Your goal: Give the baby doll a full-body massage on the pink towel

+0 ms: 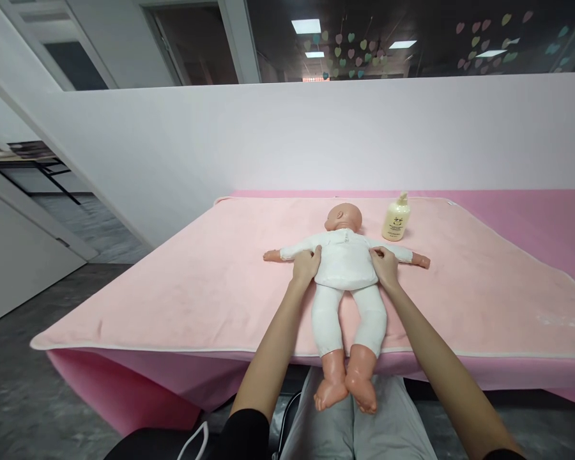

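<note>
A baby doll in a white top and white leggings lies on its back on a pink blanket, its head turned to the left and its arms spread. Its bare feet hang past the table's front edge. My left hand is closed at the left side of the doll's chest, below the armpit, its fingers on the top's fabric. On the opposite side my right hand pinches the fabric of the top near the other armpit.
A pale yellow pump bottle stands on the blanket to the right of the doll's head. Behind the table rises a white wall. Pink cloth shows under the blanket. My legs are below the front edge.
</note>
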The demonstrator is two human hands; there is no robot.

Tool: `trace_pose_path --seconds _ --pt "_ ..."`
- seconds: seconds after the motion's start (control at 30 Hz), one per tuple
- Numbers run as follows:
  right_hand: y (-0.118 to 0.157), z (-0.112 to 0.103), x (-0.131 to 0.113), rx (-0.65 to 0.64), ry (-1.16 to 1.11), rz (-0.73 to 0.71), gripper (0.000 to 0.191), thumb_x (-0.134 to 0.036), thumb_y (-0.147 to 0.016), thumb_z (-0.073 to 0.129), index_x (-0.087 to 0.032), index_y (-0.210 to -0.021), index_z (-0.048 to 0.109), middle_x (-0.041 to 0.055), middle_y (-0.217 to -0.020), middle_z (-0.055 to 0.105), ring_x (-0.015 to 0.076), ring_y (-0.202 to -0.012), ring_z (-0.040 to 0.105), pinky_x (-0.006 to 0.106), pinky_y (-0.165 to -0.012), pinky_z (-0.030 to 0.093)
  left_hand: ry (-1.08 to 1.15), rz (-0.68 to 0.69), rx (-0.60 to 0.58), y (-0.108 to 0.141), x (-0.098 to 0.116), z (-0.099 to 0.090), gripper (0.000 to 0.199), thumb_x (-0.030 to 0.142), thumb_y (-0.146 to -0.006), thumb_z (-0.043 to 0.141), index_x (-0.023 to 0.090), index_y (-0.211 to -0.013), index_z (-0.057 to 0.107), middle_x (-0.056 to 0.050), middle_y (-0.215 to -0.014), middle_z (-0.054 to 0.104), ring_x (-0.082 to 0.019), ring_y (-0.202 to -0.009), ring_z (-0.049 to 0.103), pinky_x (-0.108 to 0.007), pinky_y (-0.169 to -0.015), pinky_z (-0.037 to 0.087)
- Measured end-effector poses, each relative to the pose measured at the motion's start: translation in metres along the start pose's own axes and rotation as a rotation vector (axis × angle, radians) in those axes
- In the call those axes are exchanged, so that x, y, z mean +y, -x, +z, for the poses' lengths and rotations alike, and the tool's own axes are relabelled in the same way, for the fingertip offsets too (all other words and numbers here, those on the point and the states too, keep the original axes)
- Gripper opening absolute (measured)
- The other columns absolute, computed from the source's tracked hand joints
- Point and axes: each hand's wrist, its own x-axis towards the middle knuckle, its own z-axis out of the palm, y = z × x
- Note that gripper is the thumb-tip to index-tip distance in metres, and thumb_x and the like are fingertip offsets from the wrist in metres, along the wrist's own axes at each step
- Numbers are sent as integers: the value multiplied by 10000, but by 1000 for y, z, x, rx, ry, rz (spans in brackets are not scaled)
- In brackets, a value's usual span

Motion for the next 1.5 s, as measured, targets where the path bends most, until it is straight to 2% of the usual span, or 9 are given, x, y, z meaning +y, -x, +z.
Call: trace_pose_path --seconds 0.1,0.2,0.4,0.6,0.93,1.1,1.23,1.33,1.5 --pt "-2 3 1 2 -5 28 234 -336 -688 462 -168 -726 620 76 -813 680 201 -781 588 320 -760 435 279 -51 -95 1 0 2 402 531 -800 501 149 -701 577 -126 -841 678 -263 -856 620 -363 -791 461" --pt "-3 4 1 6 -15 69 216 -326 -677 474 -168 -722 614 67 -814 676 198 -787 583 319 -776 429 595 -68 -227 5 3 5 417 489 -755 604 151 -994 547 -127 -1143 614 -255 -1047 577 -349 -875 460" --pt "-3 4 1 2 -31 104 189 -331 -675 493 -180 -734 590 41 -773 654 185 -764 576 300 -764 424 830 -151 -357 8 8 8 598 385 -697 708 197 -1180 410 -126 -1332 486 -248 -1192 507 -355 -957 455" --pt "-2 1 -2 -36 36 131 201 -352 -690 501 -186 -762 588 18 -700 624 182 -721 563 291 -723 409 887 -125 -358 8 8 9 604 373 -706 712 200 -1188 391 -122 -1334 480 -244 -1211 493 -367 -978 450" --pt "0 -2 -9 -51 122 122 200 -321 -742 455 -182 -795 589 45 -811 645 186 -762 563 301 -726 405 877 -176 -309 10 14 9 549 333 -688 727 204 -1112 402 -125 -1290 511 -242 -1162 529 -386 -953 463" --pt "11 -6 -25 5 250 -147 237 -318 -756 454 -161 -844 608 111 -938 637 239 -920 546 385 -860 405 838 -116 -260 12 22 6 498 329 -683 723 196 -1071 442 -107 -1197 569 -237 -1108 557 -387 -930 470" --pt "34 -9 -46 -116 76 -328 346 -421 -764 518 -156 -966 612 117 -1074 620 245 -1057 530 408 -986 367 787 64 -166 19 41 1 420 311 -678 710 186 -1015 492 -74 -1056 620 -221 -991 598 -355 -843 507" --pt "42 -20 -54 -150 -118 -219 525 -533 -756 533 -159 -1122 563 118 -1229 556 247 -1172 484 410 -1043 338 712 223 -127 32 60 -7 422 326 -690 693 184 -1041 507 -56 -1013 624 -210 -929 607 -328 -789 514" --pt "27 -59 -53 -163 -479 232 551 -587 -795 453 -209 -1190 518 86 -1313 499 245 -1202 480 378 -977 429 489 350 -128 73 102 -32 440 341 -722 661 197 -1114 521 -44 -955 641 -225 -864 605 -362 -804 492"
